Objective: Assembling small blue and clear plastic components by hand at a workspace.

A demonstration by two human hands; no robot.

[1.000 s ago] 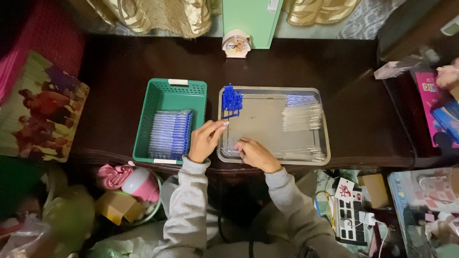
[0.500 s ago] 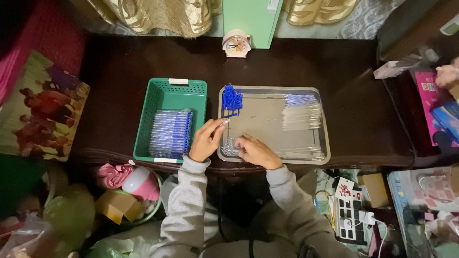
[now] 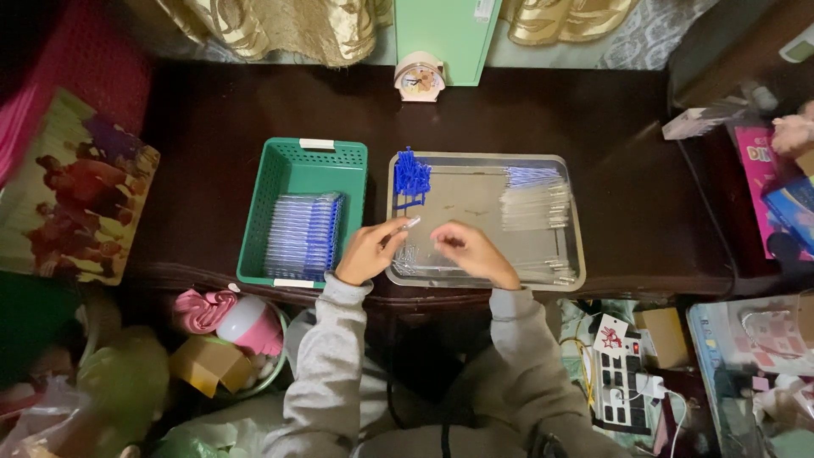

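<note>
A metal tray (image 3: 577, 237) lies on the dark desk, holding blue caps (image 3: 412, 176) at its back left, clear pen tubes (image 3: 534, 206) at the right, and more tubes along its front edge. My left hand (image 3: 370, 251) pinches a clear pen tube (image 3: 409, 224) over the tray's left rim. My right hand (image 3: 469, 251) hovers over the tray's front, fingers curled; whether it holds anything is hidden. To the left, a green basket (image 3: 280, 174) holds a stack of finished blue pens (image 3: 303, 235).
A small clock (image 3: 419, 80) and a green box (image 3: 448, 34) stand at the desk's back. A picture book (image 3: 72, 199) lies on the left, boxes (image 3: 784, 187) on the right. A power strip (image 3: 617, 373) and clutter lie on the floor.
Both hands have lifted slightly from the tray's front edge and moved apart. The left hand now holds a tube up over the rim.
</note>
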